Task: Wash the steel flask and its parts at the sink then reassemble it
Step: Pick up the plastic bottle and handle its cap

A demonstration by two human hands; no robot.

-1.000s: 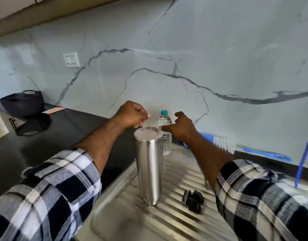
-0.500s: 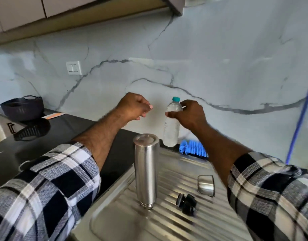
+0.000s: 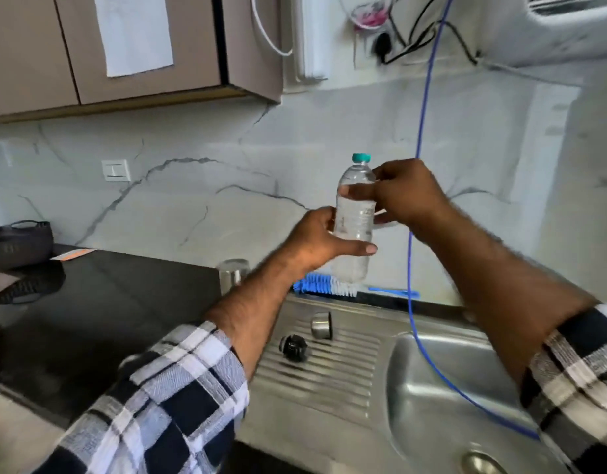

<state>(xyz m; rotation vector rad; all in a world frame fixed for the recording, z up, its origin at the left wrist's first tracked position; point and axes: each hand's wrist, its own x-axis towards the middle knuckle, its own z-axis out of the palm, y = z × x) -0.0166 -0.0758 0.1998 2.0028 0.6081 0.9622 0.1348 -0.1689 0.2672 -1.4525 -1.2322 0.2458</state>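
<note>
Both hands hold a clear plastic water bottle (image 3: 355, 213) with a teal cap, upright in the air above the sink's back edge. My left hand (image 3: 317, 239) grips its lower body, thumb across the front. My right hand (image 3: 403, 193) grips its upper part just below the cap. The steel flask (image 3: 232, 273) stands on the drainboard, mostly hidden behind my left forearm; only its top shows. A small steel cup (image 3: 322, 325) lies on its side on the drainboard, and a black stopper part (image 3: 293, 347) lies in front of it.
A blue bottle brush (image 3: 324, 288) lies along the wall behind the steel drainboard (image 3: 329, 381). The sink basin (image 3: 432, 405) is at right, with a blue hose (image 3: 420, 138) hanging into it. A dark basket (image 3: 20, 242) sits on the black counter (image 3: 107, 319) at left.
My right hand lifted the water bottle off the counter edge. My left hand moved right and took hold of the bottle's lower body. The camera tilted up and right.
</note>
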